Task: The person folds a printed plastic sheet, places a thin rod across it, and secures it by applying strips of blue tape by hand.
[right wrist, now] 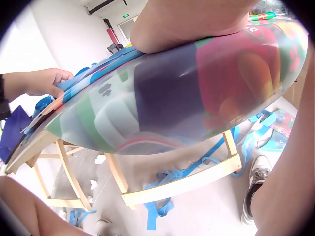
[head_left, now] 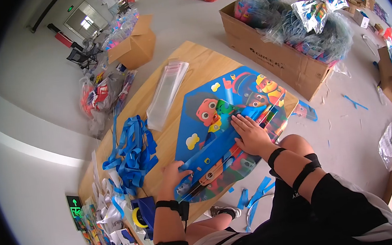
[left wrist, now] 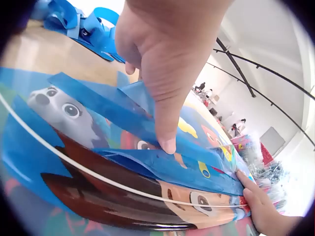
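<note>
A blue cartoon-printed kite lies on the wooden table, its near part bulging over the edge. A thin white rod runs along it. Across its middle lies a folded blue band of the same film. My left hand pinches the band's left end, thumb on top; most of its other fingers are hidden in the left wrist view. Further right, my right hand rests flat on the kite with straight fingers.
Blue ribbons and clear plastic sleeves lie on the table's left and far parts. A tape dispenser stands at the near left edge. Large cardboard boxes filled with wrapped goods stand beyond. Ribbon scraps litter the floor.
</note>
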Tool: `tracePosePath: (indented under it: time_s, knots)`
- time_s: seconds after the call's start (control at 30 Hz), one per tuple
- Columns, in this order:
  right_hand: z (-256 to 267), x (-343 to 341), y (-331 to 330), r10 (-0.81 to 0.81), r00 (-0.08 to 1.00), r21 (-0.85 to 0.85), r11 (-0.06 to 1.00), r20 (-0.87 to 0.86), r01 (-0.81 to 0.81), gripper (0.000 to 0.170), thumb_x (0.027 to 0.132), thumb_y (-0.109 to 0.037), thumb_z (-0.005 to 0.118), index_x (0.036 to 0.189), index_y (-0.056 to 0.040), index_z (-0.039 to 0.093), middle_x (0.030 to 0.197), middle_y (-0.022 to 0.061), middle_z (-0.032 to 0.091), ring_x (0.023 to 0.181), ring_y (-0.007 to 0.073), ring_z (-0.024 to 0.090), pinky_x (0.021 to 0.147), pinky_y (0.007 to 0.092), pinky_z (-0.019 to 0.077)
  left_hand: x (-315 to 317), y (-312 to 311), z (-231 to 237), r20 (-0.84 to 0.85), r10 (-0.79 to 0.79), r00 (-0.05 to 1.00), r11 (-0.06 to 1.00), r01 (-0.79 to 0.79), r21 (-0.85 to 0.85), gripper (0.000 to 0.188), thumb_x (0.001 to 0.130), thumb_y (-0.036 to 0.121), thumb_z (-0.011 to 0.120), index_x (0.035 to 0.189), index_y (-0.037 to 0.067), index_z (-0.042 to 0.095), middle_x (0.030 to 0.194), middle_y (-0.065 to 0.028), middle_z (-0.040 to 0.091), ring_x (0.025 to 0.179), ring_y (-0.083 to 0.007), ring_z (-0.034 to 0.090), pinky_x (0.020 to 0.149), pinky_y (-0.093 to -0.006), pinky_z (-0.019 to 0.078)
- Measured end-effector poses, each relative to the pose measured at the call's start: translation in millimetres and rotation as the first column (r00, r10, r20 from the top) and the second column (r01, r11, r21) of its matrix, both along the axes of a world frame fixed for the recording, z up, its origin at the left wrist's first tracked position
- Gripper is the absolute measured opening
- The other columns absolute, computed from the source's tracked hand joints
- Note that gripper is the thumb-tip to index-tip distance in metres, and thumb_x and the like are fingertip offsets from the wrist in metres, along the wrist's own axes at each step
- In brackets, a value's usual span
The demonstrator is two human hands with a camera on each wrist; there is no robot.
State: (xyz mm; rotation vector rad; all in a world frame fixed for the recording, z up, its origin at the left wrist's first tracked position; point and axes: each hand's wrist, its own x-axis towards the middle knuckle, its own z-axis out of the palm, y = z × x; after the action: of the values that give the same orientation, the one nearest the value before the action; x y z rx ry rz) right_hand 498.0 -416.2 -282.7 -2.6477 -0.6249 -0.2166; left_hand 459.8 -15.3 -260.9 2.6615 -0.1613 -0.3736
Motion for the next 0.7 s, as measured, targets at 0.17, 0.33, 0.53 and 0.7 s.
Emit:
tracePosePath:
  time_s: [0.17,0.33,0.53,0.7]
  knots:
    - [0.3,1.7,0.0,0.003,1.0,-0.017,1.0,-0.013,-0.003,0.068,0.104,-0.035,0.057,0.162,-0.0027,0.044,0.172,0.0133,0.039,0.161,0.0281,0.032,0.135,0.0445,0.0237,-5.6,1.9,21.7,-0.092,0.084,0.992,0.962,-0.105,-0.254,0.03,0.086,0.027,0.09,0.094,0.004,0.072,0.08,-0.0114,0.068,0.076,-0.0241,0.067,0.072,-0.0382,0.0491]
    - [0.3,1.4,0.0,0.007,1.0,-0.02,1.0,-0.019,-0.007,0.068,0.104,-0.035,0.057,0.162,-0.0028,0.043,0.172,0.0133,0.038,0.162,0.0281,0.031,0.135,0.0447,0.0235,-8.7,2.9,34.3,-0.152,0.127,0.98,0.951,-0.164,-0.262,0.031,0.09,0.028,0.088,0.093,0.002,0.072,0.076,-0.0097,0.065,0.07,-0.0188,0.061,0.068,-0.0353,0.0485]
    - [0.5,1.0,-0.2,0.006,0.999,0.019,1.0,-0.047,-0.005,0.07,0.101,-0.031,0.06,0.163,-0.0032,0.041,0.173,0.0133,0.036,0.162,0.0291,0.03,0.135,0.0458,0.0228,-19.0,-4.1,36.1,-0.172,0.103,0.98,0.967,-0.139,-0.213,0.028,0.091,0.026,0.087,0.091,0.003,0.072,0.076,-0.0081,0.068,0.069,-0.0167,0.061,0.067,-0.0352,0.0484]
    - [2.7,0.4,-0.4,0.009,0.999,0.025,1.0,-0.047,-0.008,0.071,0.101,-0.031,0.061,0.163,-0.0034,0.041,0.173,0.0132,0.036,0.162,0.0291,0.03,0.135,0.0459,0.0229,-23.1,-7.3,40.6,-0.201,0.136,0.97,0.939,-0.191,-0.286,0.017,0.095,0.018,0.083,0.095,0.003,0.075,0.083,-0.0045,0.069,0.075,-0.0135,0.062,0.07,-0.0314,0.0489]
